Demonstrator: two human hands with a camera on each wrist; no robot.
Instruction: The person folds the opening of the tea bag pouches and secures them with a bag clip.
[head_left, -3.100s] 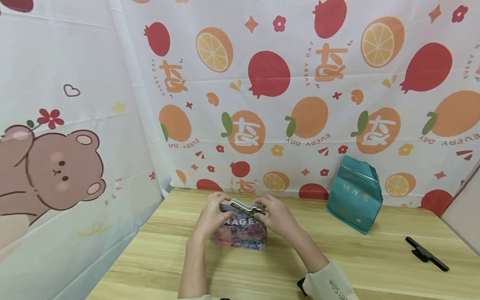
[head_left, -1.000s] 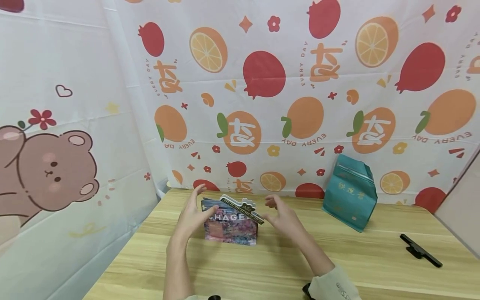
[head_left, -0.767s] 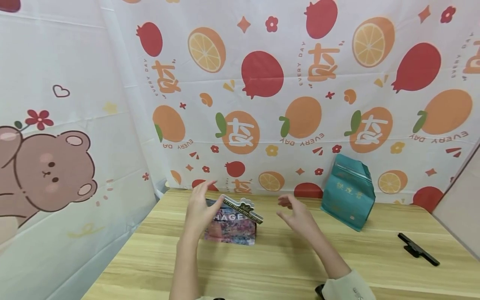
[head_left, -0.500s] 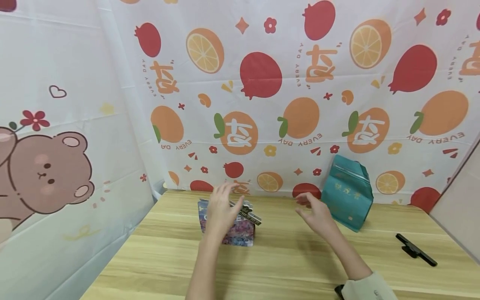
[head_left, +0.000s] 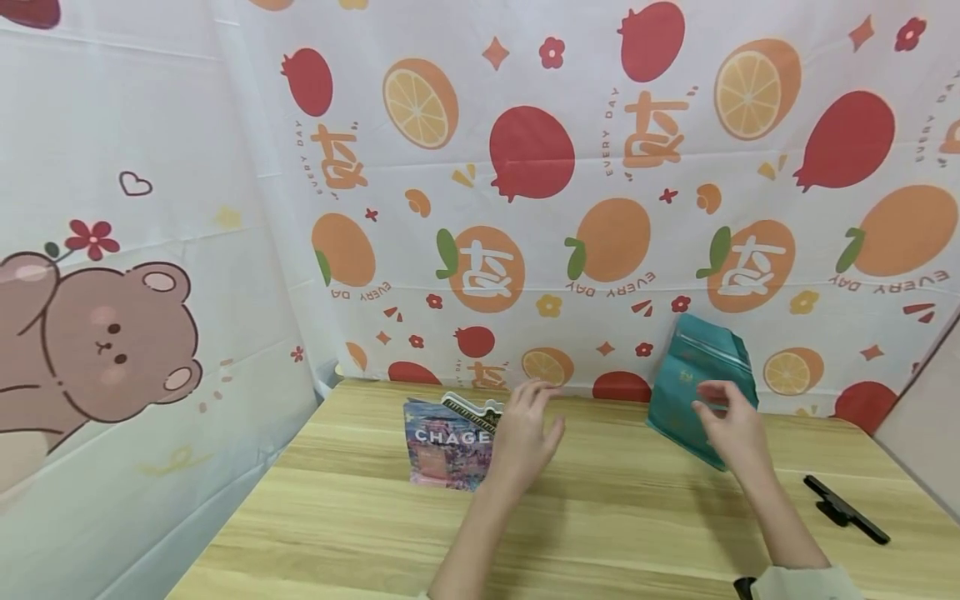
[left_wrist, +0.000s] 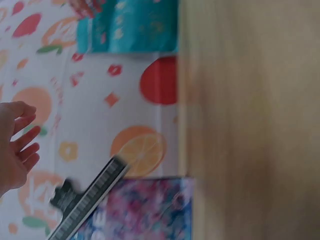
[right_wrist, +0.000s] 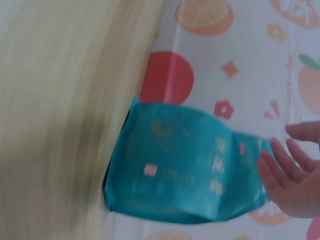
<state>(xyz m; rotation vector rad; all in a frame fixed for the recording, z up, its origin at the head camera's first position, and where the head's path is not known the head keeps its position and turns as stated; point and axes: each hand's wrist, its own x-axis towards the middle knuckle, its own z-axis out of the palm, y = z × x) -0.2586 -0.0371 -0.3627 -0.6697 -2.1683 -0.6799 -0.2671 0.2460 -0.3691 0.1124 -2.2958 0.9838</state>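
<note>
Upright near the fruit-patterned white cloth (head_left: 615,175), a teal pouch with gold lettering (right_wrist: 172,162) is set on the pale wood-grain surface (head_left: 322,508), its upper part narrowed. The right hand (head_left: 735,421) is held in front of it, thumb and fingers parted, with nothing gripped; whether the pouch is touched cannot be told. The left hand (head_left: 523,433) is held with loosely spread fingers, nothing being held, near the blue-and-pink printed pouch (head_left: 448,458), across whose top edge a black-and-white bar clip (head_left: 471,412) is slanted. At the right, a long black bar clip (head_left: 847,510) is left lying on the surface. The step in hand is judged to be a reach for the teal pouch; by the next move, its upper part would need to be pinched and steadied, without the pouch being tipped.
</note>
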